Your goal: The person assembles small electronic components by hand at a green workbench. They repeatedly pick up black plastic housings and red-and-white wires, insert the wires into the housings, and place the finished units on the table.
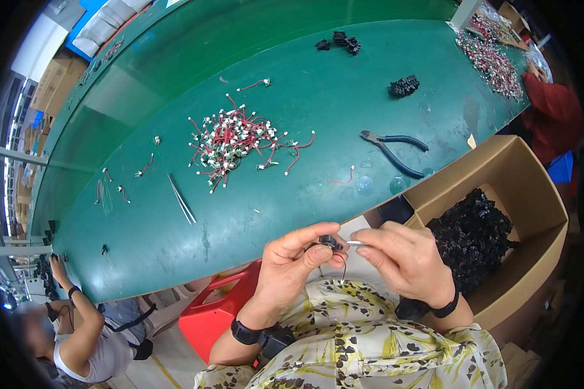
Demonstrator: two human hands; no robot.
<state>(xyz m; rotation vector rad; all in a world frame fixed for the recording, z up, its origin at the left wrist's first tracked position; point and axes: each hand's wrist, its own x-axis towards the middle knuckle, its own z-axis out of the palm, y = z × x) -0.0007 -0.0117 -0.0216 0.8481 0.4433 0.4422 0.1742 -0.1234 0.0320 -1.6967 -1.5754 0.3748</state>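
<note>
Close to my body, just off the table's front edge, my left hand (284, 269) pinches a small black plastic part (331, 242) between thumb and fingers. A short thin wire with a small pale end (342, 280) hangs below that part. My right hand (409, 262) is closed on a slim silver-coloured tool (355, 243), its tip against or very near the black part. Most of the tool is hidden in my fingers, so its kind does not show. Farther off lies a pile of red wires with white connectors (230, 139).
Tweezers (182, 200) and blue-handled cutting pliers (392, 152) lie on the green table (285, 201). At my right stands a cardboard box (522, 259) of black parts. Black clusters (403, 87) lie farther back. Other people work at left (87, 343) and far right (555, 117). A red stool (207, 318) stands below.
</note>
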